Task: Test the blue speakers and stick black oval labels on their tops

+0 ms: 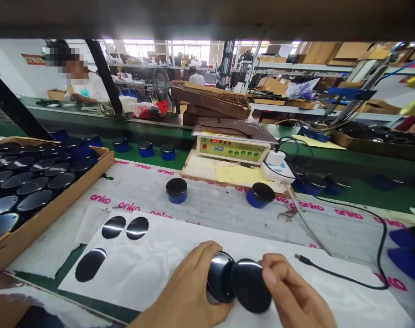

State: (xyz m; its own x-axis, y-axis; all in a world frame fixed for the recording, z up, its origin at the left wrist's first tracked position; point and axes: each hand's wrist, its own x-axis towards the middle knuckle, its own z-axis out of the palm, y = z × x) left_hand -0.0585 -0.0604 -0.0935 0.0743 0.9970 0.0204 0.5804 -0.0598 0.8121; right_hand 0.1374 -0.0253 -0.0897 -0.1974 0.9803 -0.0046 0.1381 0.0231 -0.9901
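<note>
A left hand [183, 287] closes its grip around a glossy black round lid [221, 277] while a right hand [294, 291] pinches a second lid [251, 286] by the edge, the two lids touching at lower centre of the frame. Both sit just above a white sheet [152, 273] on the desk [227, 216], with a tray [50, 223] of similar lids at left.

Left hand [181, 287] and right hand [292, 291] grip black lids [248, 286].

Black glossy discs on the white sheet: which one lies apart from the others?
The lower-left disc on the white sheet lies alone; the disc and the disc beside it sit together higher up.
</note>
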